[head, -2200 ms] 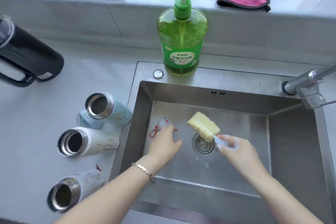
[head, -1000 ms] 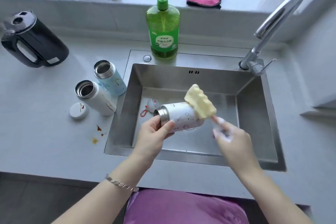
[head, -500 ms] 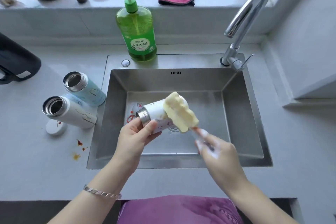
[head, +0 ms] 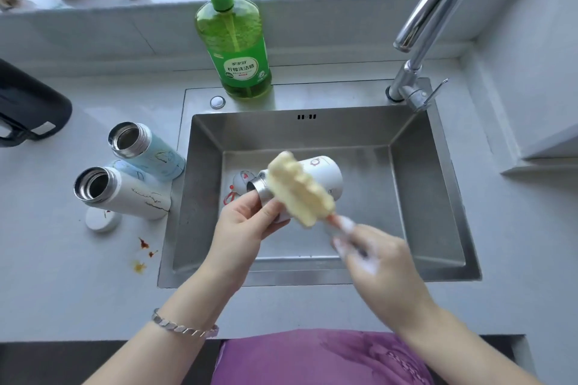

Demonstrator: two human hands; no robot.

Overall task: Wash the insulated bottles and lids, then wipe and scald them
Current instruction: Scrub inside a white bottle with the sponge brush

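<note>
Left grip [head: 247, 225] curled, clasping; right grip [head: 375, 256] fisted, soapy; forearms converging.

Bottle [head: 323, 170], possibly soapy brush [head: 298, 191], above sink [head: 438, 197]

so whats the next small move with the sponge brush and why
Probably swing the sponge brush round to the open mouth of the white bottle and push it in. The left hand grips the bottle by its steel neck over the sink; the right hand holds the sponge across the outside, not yet inside.
</note>
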